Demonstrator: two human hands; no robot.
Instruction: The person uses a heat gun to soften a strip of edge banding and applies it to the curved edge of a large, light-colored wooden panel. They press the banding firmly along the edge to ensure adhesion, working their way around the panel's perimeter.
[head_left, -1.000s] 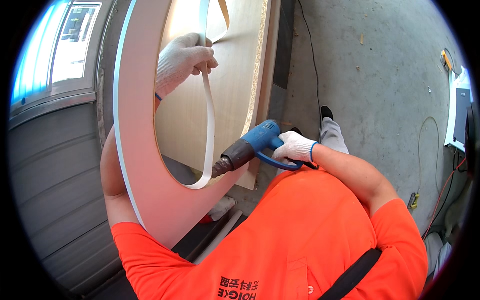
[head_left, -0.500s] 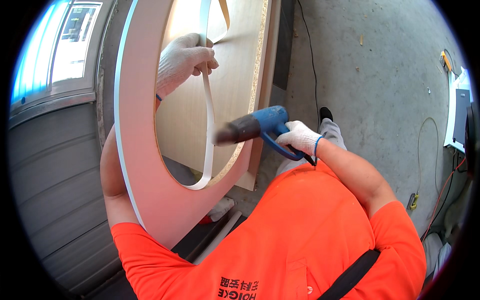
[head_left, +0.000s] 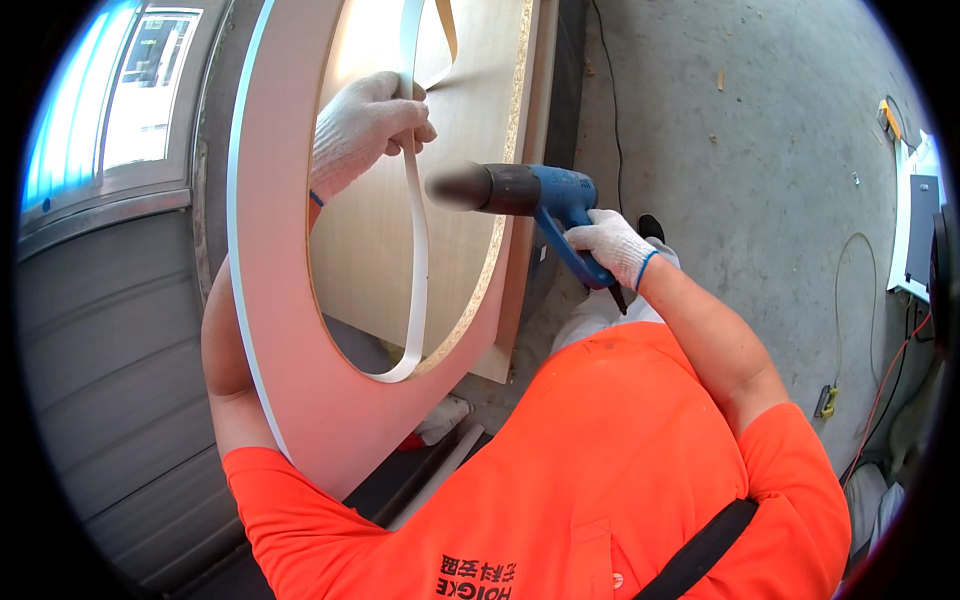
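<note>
My left hand (head_left: pixel 364 135), in a white knit glove, reaches through the oval hole of a pale board (head_left: pixel 274 290). Its fingers pinch a white edge-banding strip (head_left: pixel 419 250), which bends down to the hole's lower rim and touches it there. My right hand (head_left: pixel 612 246), also gloved, is wrapped round the handle of a blue heat gun (head_left: pixel 560 192). The gun's dark nozzle points left toward the strip, just below my left hand, apart from it. Bare chipboard shows along the hole's right rim.
Behind the hole lies a wood-grain panel (head_left: pixel 375 260). A black cord (head_left: pixel 617 120) runs over the concrete floor (head_left: pixel 760 190). To the left are a grey ribbed wall (head_left: pixel 110 330) and a window (head_left: pixel 150 85). A white and grey machine (head_left: pixel 922 225) stands far right.
The heat gun in my right hand has moved up and slightly right, and its nozzle has swung up to a more level line. My left hand stays nearly in place on the strip.
</note>
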